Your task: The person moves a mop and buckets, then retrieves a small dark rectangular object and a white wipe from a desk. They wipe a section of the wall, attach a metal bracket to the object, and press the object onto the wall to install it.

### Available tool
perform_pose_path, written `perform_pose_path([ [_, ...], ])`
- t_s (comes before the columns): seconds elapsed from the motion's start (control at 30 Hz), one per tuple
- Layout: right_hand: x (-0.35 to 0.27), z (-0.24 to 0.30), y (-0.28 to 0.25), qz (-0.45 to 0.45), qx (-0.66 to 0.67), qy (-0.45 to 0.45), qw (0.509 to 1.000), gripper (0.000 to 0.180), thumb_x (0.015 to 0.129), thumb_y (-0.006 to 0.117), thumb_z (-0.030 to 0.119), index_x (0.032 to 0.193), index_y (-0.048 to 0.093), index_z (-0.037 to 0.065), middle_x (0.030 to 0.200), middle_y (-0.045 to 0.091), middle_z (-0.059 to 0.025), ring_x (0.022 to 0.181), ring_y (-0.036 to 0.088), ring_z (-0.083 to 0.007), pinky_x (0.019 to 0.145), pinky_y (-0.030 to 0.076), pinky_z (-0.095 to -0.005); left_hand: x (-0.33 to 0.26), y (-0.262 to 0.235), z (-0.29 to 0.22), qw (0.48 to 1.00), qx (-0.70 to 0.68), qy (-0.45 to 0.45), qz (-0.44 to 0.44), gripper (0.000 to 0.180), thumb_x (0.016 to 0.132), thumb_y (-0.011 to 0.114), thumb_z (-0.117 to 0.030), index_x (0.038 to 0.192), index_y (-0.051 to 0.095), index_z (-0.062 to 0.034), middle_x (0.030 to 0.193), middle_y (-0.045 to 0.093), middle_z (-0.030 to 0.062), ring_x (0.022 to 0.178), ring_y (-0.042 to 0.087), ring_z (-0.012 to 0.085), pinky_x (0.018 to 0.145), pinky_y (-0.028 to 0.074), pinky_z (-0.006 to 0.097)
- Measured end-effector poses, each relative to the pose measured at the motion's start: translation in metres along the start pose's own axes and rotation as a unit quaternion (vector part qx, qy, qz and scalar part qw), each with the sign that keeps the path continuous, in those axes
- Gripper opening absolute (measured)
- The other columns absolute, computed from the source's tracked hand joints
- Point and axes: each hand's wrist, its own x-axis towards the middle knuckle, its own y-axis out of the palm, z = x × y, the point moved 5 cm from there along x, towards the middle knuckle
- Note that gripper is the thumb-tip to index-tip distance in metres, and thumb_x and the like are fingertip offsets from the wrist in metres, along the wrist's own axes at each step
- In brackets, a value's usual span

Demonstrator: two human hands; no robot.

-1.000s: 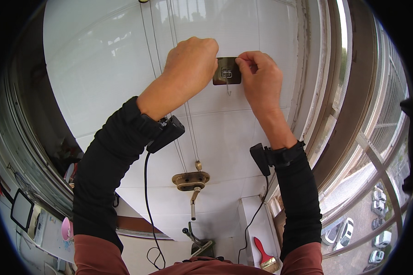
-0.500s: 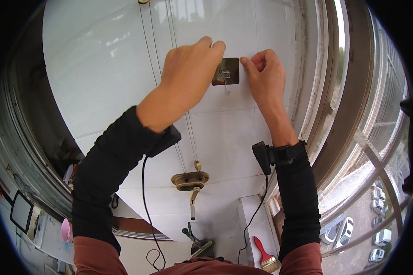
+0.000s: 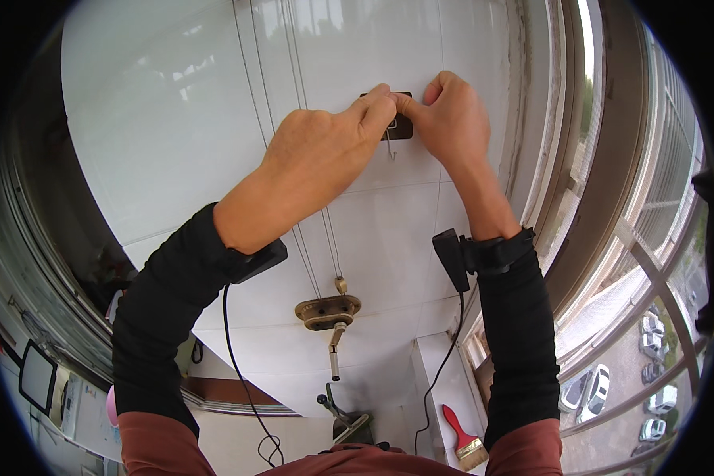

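Note:
A dark, shiny square wall hook [image 3: 403, 129] lies flat against white tiles, its thin metal hook hanging below the plate. My left hand [image 3: 321, 147] comes over it from the left with curled fingers, the thumb and fingertips at the plate's upper left. From the other side my right hand [image 3: 456, 115] lays its thumb across the plate's top, the remaining fingers curled in. Both thumb tips meet near the plate's middle. Much of its upper part is hidden behind them.
Thin cables run down the tiled wall to a brass-coloured crank winder [image 3: 328, 312]. A red-handled paintbrush [image 3: 463, 439] lies on a ledge at the lower right. The window frame [image 3: 599, 159] rises on the right. Black cords [image 3: 242, 369] trail from my wrist devices.
My left hand has moved down and turned inward over the plate. My right hand has shifted slightly left, bringing its thumb from beside the plate onto it.

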Motion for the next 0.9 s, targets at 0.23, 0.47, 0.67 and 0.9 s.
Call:
perform_pose_path([
  [0.23,0.006,-0.004,-0.002,0.004,0.021,0.015,1.000,0.048,0.077,0.089,0.040,0.071,0.053,0.009,0.057,0.058,-0.0043,0.053,0.056,-0.0225,0.049,0.043,-0.0400,-0.012,0.003,-0.005,0.999,0.036,0.008,0.023,0.029,0.083,0.060,0.004,0.108,0.049,-0.0042,0.145,0.061,0.0114,0.045,0.060,0.0239,0.041,0.048,0.032],
  [0.47,-0.005,-0.009,0.007,-0.027,0.102,-0.038,0.994,0.037,0.082,0.085,0.024,0.073,0.054,0.006,0.064,0.060,-0.0073,0.059,0.057,-0.0265,0.055,0.044,-0.0407,-0.022,0.007,-0.021,0.999,0.046,0.011,0.007,0.025,0.082,0.062,0.000,0.104,0.051,-0.0059,0.140,0.064,0.0185,0.044,0.061,0.0213,0.042,0.049,0.030],
  [0.67,-0.040,-0.015,0.017,-0.105,0.065,-0.106,0.987,0.029,0.080,0.085,0.013,0.082,0.056,0.006,0.084,0.060,-0.0095,0.082,0.057,-0.0332,0.074,0.044,-0.0442,-0.033,0.011,-0.034,0.999,0.027,0.000,0.020,0.022,0.082,0.061,-0.002,0.101,0.052,-0.0062,0.137,0.065,0.0204,0.041,0.059,0.0189,0.038,0.046,0.030],
  [0.9,-0.053,-0.023,0.018,-0.078,0.059,-0.100,0.990,0.033,0.076,0.088,0.015,0.085,0.057,0.007,0.088,0.060,-0.0097,0.087,0.057,-0.0331,0.074,0.044,-0.0451,-0.041,0.015,-0.036,0.999,0.029,0.008,0.012,0.019,0.082,0.062,-0.002,0.098,0.053,-0.0063,0.139,0.064,0.0172,0.038,0.054,0.0165,0.036,0.043,0.029],
])
